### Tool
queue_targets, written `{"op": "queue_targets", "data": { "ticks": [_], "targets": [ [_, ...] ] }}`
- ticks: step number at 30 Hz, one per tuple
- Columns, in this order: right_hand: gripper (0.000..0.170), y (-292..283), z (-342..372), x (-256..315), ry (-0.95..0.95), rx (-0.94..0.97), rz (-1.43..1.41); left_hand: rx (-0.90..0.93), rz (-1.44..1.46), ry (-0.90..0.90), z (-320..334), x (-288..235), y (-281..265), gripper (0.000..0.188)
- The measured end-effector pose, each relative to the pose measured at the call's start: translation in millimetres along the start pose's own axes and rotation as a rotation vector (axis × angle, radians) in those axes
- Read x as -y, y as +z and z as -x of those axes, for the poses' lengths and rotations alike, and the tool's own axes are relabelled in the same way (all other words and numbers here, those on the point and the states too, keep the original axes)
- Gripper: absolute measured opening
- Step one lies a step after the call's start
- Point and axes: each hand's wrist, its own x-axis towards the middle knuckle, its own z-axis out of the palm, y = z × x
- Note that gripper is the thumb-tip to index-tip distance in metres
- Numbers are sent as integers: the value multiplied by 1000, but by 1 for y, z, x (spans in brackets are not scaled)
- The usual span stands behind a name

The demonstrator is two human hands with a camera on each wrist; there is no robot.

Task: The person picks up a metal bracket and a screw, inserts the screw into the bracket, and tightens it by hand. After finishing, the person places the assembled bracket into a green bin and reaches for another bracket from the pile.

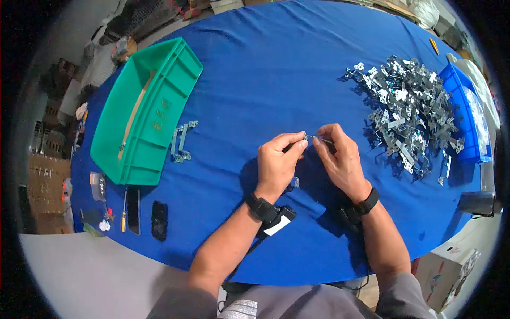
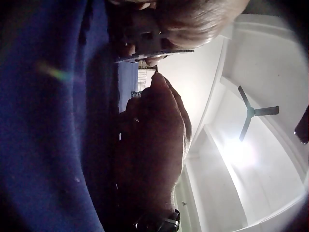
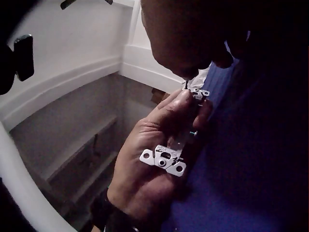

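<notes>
Holding bracket (image 3: 154,159) over surface (image 1: 249,80), L grip (image 1: 278,166) is closed round it; R grip (image 1: 342,162) pinches thin rod (image 3: 187,84) at its end. Rod could slip if bracket twists, e.g. w/ L hold too light.

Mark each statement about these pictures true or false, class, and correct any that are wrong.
1. The left hand and the right hand are close together above the blue cloth. True.
2. The left hand is empty. False: it holds a metal bracket.
3. A heap of metal parts lies beside the blue bin. True.
4. The blue bin is at the person's left. False: it is at the person's right; the green bin is at the left.
5. Loose brackets lie on the cloth beside the green bin. True.
</notes>
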Motion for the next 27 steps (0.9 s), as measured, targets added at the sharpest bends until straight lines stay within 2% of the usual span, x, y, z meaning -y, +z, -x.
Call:
{"op": "queue_targets", "data": {
  "ticks": [7,10,12,16,18,21,22,24,27],
  "targets": [
    [15,-5,-2,-5,-77,84,101,6,13,13,-1,1,0,19],
    [16,-6,-2,-5,-41,147,243,6,1,-9,-1,2,0,18],
    [15,-2,-3,4,24,63,108,9,-80,40,0,1,0,18],
    [16,-2,-1,-2,11,67,59,-16,-50,100,-1,4,1,18],
    [16,-6,-2,-4,-2,115,206,-10,-127,148,0,4,0,18],
    [14,-8,-2,-5,14,120,275,-16,-99,137,0,3,2,18],
    [14,-5,-2,-4,13,124,275,-19,-98,136,0,3,2,18],
    [13,1,-3,-1,-32,13,104,-21,-126,161,-1,3,2,18],
    [13,0,-1,2,30,43,55,-26,-143,167,-1,3,2,17]
  ]
}}
